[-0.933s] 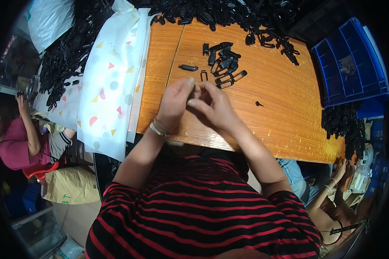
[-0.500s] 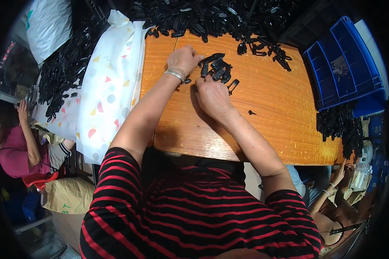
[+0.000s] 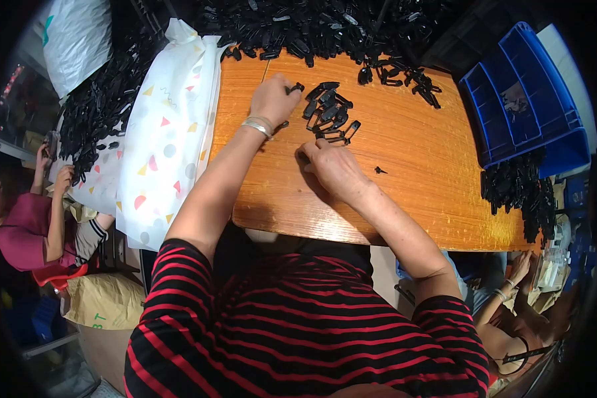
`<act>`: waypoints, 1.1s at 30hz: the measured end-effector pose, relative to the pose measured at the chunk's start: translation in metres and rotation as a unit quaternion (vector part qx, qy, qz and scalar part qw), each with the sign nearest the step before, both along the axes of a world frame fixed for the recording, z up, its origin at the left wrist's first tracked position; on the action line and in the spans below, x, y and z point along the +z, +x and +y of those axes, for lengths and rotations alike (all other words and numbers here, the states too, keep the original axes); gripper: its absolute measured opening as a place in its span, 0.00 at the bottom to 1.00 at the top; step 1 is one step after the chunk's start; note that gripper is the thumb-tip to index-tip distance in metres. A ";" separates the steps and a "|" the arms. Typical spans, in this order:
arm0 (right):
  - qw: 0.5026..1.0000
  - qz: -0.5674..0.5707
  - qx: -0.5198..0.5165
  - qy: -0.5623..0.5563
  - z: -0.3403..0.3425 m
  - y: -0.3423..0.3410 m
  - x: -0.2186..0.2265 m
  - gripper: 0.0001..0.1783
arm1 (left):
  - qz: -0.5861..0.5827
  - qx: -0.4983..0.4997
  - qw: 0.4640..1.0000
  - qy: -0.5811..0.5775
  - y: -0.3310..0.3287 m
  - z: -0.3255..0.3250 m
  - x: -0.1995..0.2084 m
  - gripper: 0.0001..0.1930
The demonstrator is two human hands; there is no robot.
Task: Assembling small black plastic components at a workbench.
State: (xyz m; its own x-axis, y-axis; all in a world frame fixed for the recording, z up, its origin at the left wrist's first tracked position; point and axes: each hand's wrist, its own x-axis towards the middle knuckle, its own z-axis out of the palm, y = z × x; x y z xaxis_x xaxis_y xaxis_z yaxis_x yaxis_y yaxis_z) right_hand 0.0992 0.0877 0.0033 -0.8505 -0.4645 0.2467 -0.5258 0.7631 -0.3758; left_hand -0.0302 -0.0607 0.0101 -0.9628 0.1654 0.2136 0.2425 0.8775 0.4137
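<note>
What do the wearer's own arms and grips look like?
Short black sleeves with red stripes; forearms bare below. Silvery bracelet on the left wrist, none visible on the right. Left grip and right grip both ungloved.

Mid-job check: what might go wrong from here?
The black piece at the left hand's fingertips might slip. The right hand, close below the small pile, could knock its parts askew. The small loose part, lying near the right wrist, may get brushed away.
</note>
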 end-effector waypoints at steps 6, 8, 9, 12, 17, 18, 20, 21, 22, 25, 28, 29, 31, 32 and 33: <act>0.978 -0.018 -0.053 -0.202 0.012 -0.012 0.022 0.17 | -0.228 -0.044 0.808 0.541 0.042 -0.004 0.012 0.15; 0.937 -0.052 -0.158 -0.307 0.002 -0.015 0.031 0.14 | -0.197 -0.061 0.792 0.575 0.049 -0.001 0.007 0.14; 0.939 0.020 -0.157 -0.304 -0.004 -0.020 0.027 0.12 | -0.203 -0.065 0.787 0.579 0.056 -0.002 0.003 0.13; 0.948 0.155 -0.172 -0.221 -0.008 -0.023 0.025 0.12 | -0.201 -0.071 0.799 0.562 0.068 0.003 0.006 0.12; 0.929 0.110 -0.182 -0.304 -0.006 -0.020 0.024 0.12 | -0.260 -0.176 0.727 0.611 0.081 -0.004 0.018 0.09; 0.922 0.072 -0.192 -0.327 -0.007 -0.019 0.025 0.11 | -0.260 -0.174 0.727 0.610 0.081 -0.007 0.016 0.09; 0.918 0.057 -0.180 -0.348 -0.005 -0.021 0.018 0.10 | -0.288 -0.156 0.714 0.619 0.080 -0.010 0.013 0.09; 0.913 0.042 -0.167 -0.370 -0.005 -0.022 0.015 0.09 | -0.289 -0.157 0.713 0.619 0.080 -0.008 0.011 0.09; 0.913 0.041 -0.166 -0.370 -0.006 -0.022 0.016 0.09 | -0.272 -0.139 0.694 0.652 0.081 -0.005 0.011 0.10; 0.861 -0.085 -0.154 -0.477 -0.009 -0.015 0.023 0.09 | -0.264 -0.124 0.684 0.669 0.082 -0.007 0.009 0.12; 0.834 -0.090 -0.133 -0.527 -0.008 -0.013 0.024 0.09 | -0.267 -0.123 0.703 0.648 0.084 -0.009 0.007 0.13; 0.851 -0.084 -0.145 -0.498 -0.007 -0.014 0.021 0.09 | -0.258 -0.118 0.713 0.641 0.084 -0.009 0.007 0.13; 0.866 -0.078 -0.157 -0.468 -0.006 -0.015 0.017 0.09 | -0.256 -0.119 0.729 0.624 0.083 -0.011 0.006 0.14; 0.876 -0.059 -0.148 -0.455 -0.006 -0.015 0.014 0.09 | -0.253 -0.119 0.744 0.606 0.083 -0.012 0.006 0.15; 0.885 -0.039 -0.139 -0.442 -0.005 -0.015 0.013 0.09 | -0.253 -0.119 0.744 0.606 0.083 -0.012 0.006 0.15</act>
